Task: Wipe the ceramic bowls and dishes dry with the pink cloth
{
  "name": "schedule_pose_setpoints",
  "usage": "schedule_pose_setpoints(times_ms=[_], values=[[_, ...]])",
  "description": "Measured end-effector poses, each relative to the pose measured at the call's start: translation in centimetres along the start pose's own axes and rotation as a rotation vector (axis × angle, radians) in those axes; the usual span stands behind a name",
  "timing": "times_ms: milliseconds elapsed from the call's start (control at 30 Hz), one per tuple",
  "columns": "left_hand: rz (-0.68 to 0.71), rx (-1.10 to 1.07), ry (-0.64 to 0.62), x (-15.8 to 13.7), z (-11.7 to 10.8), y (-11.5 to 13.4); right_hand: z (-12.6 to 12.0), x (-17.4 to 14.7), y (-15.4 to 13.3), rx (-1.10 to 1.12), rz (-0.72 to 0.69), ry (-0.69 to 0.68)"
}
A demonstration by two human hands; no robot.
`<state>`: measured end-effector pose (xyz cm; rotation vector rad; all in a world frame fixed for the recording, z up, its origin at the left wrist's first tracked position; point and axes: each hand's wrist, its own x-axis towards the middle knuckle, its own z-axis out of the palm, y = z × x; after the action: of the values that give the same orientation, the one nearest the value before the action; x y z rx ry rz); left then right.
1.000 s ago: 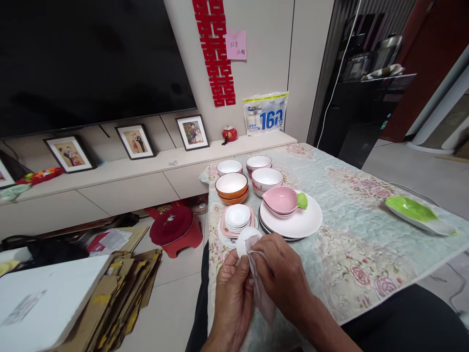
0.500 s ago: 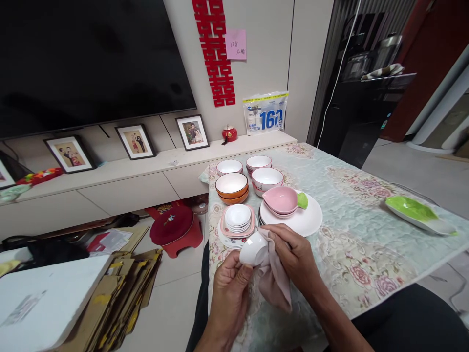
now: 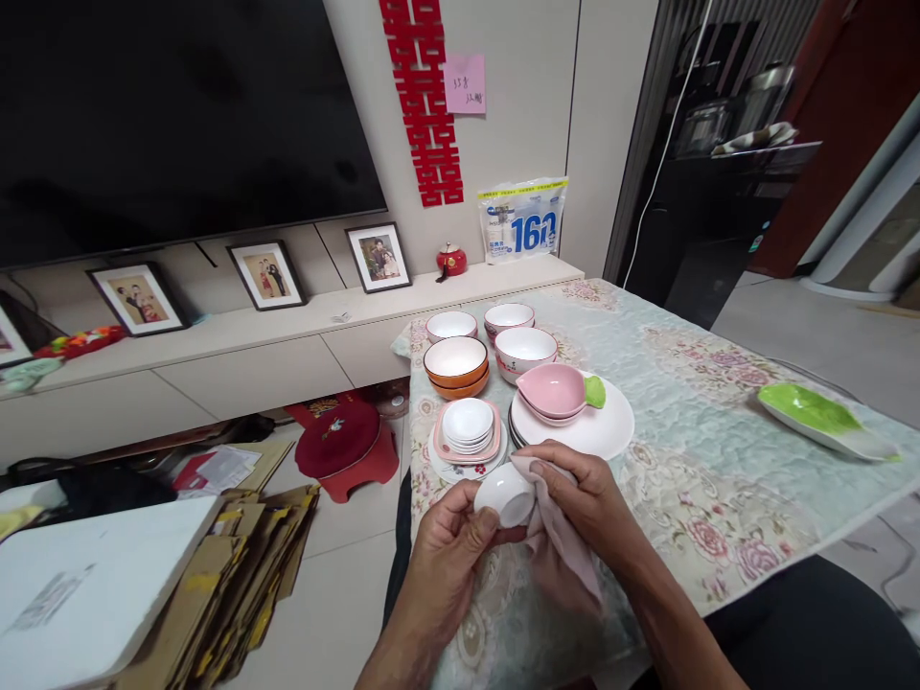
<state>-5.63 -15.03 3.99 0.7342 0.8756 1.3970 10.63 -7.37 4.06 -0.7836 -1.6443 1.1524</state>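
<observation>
A small white bowl (image 3: 505,495) is tipped on its side above the near part of the table, its foot facing me. My left hand (image 3: 460,537) pinches its left rim between thumb and fingers. In my right hand (image 3: 582,489) is a pale pink cloth (image 3: 557,541), pressed to the bowl's right side with its loose end hanging down. Just beyond stand small white bowls (image 3: 468,422) stacked on a pink-rimmed square dish (image 3: 440,443) and flowered plates (image 3: 440,467). To their right, a pink leaf-handled bowl (image 3: 552,391) rests on a white oval plate (image 3: 610,426).
Orange bowls (image 3: 456,369) and red-rimmed bowls (image 3: 526,353) stand farther back on the floral tablecloth (image 3: 711,479). A green leaf-shaped dish (image 3: 819,417) lies near the right edge. Left of the table are a red stool (image 3: 345,446), flattened cardboard (image 3: 237,565) and a white box (image 3: 93,594).
The small bowl has turned a little, showing more of its foot, and moved slightly right. My right hand and the hanging cloth have shifted right too.
</observation>
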Motion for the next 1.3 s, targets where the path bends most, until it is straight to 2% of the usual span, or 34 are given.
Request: schedule_pose_setpoints(times_ms=[133,233,300,433,567,700,833,900,967,1033,1133,1200,1300], values=[[0.028,0.102,0.025,0.1,-0.4,-1.2,1.4,-0.8,-0.4,-0.304,-0.246,0.101],[0.097,0.228,0.042,0.1,-0.7,-1.5,2.6,-1.6,-1.4,-0.505,-0.381,0.067],[0.156,0.331,0.06,0.1,-0.8,-1.2,2.9,-1.7,-1.7,-0.552,-0.43,0.052],[0.193,0.485,0.05,0.0,-1.1,-0.7,2.0,-0.8,-0.5,-0.359,-0.315,0.143],[0.178,0.378,0.028,-0.1,-1.3,-1.5,1.1,0.0,1.1,-0.22,-0.213,0.22],[0.132,0.392,0.104,0.0,-1.4,-2.2,1.9,-0.8,0.3,-0.346,-0.265,0.25],[0.176,0.445,0.095,0.0,-1.3,-1.8,3.2,-1.8,-1.6,-0.563,-0.432,0.181],[0.199,0.464,0.079,0.0,-1.3,-1.4,3.2,-1.8,-2.0,-0.582,-0.476,0.148],[0.197,0.47,0.076,-0.1,-1.3,-1.2,2.8,-1.5,-1.7,-0.508,-0.43,0.137],[0.176,0.401,0.083,-0.1,-1.2,-1.1,2.1,-1.0,-1.0,-0.383,-0.335,0.15],[0.103,0.141,0.104,-0.1,-0.4,-1.2,1.4,-0.4,0.2,-0.243,-0.231,0.179],[0.05,-0.026,0.143,-0.1,0.3,-1.3,1.6,-0.4,0.6,-0.241,-0.223,0.217],[0.01,-0.161,0.205,-0.1,1.2,-1.4,2.6,-0.9,0.4,-0.368,-0.274,0.287]])
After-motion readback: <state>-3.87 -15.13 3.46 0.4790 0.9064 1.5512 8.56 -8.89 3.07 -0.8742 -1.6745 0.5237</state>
